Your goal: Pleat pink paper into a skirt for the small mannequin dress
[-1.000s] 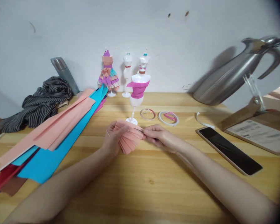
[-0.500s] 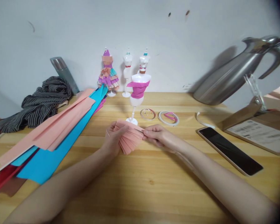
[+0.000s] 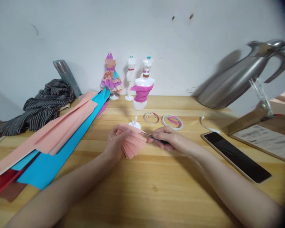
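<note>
My left hand (image 3: pixel 114 144) is closed on a fan of pleated pink crepe paper (image 3: pixel 133 144), pinching its gathered upper edge between thumb and fingers. My right hand (image 3: pixel 165 138) holds a pair of scissors (image 3: pixel 159 139) with dark handles, whose metal tip points left at the right side of the pleats. Whether the blades touch the paper I cannot tell. Just behind the paper stands a white mini dress form (image 3: pixel 139 105) with a magenta paper band (image 3: pixel 142 93) around its chest.
Behind are more dress forms, one in a ruffled paper dress (image 3: pixel 111 77). Tape rolls (image 3: pixel 172 122) lie right of the near form. Folded crepe paper (image 3: pixel 49 164) and a striped cloth (image 3: pixel 44 103) are left; a phone (image 3: pixel 236 156), cardboard box (image 3: pixel 263 139) and steel jug (image 3: pixel 235 76) are right.
My right hand has shifted slightly right, and the dark handles of the scissors now show. The left hand still pinches the pleated paper. The whole view has moved slightly.
</note>
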The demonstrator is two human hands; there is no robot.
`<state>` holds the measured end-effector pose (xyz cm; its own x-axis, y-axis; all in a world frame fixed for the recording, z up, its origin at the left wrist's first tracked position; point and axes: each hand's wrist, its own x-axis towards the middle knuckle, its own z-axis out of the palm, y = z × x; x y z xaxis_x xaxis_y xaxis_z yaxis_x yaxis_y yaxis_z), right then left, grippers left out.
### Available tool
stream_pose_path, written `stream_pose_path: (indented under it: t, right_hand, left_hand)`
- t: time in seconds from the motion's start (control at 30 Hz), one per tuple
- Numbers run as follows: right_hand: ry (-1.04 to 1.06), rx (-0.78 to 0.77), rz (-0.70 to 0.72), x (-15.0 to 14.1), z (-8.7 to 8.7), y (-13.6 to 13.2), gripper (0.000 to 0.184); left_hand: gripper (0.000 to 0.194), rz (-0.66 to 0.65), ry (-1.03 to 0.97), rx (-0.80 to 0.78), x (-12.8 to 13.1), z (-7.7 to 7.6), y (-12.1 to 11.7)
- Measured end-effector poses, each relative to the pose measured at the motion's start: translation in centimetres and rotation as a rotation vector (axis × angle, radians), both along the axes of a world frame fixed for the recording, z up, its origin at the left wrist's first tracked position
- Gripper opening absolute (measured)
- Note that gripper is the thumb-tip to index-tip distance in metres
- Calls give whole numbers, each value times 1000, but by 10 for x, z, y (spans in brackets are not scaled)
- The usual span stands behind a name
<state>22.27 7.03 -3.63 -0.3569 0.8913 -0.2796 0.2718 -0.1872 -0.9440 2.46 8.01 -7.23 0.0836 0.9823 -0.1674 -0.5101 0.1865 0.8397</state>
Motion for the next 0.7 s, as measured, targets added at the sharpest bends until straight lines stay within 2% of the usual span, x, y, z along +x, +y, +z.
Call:
stream_pose_path:
  t: [0.17,0.3,0.47,0.7]
  right_hand:
    - [-212,163,113,6,19,-4,37]
    - [-182,191,160,6,27,-8,40]
    - [-143,220,155,3,16,-6,44]
    - [-126,148,118,4,4,0,46]
  left_hand:
    - [34,28,3,-4,-1,1,-1]
    - [33,14,19,12,-2,0,-2]
    - [32,0,32,8,-1,0,-2]
    - [32,-7,20,19,0,1,-3]
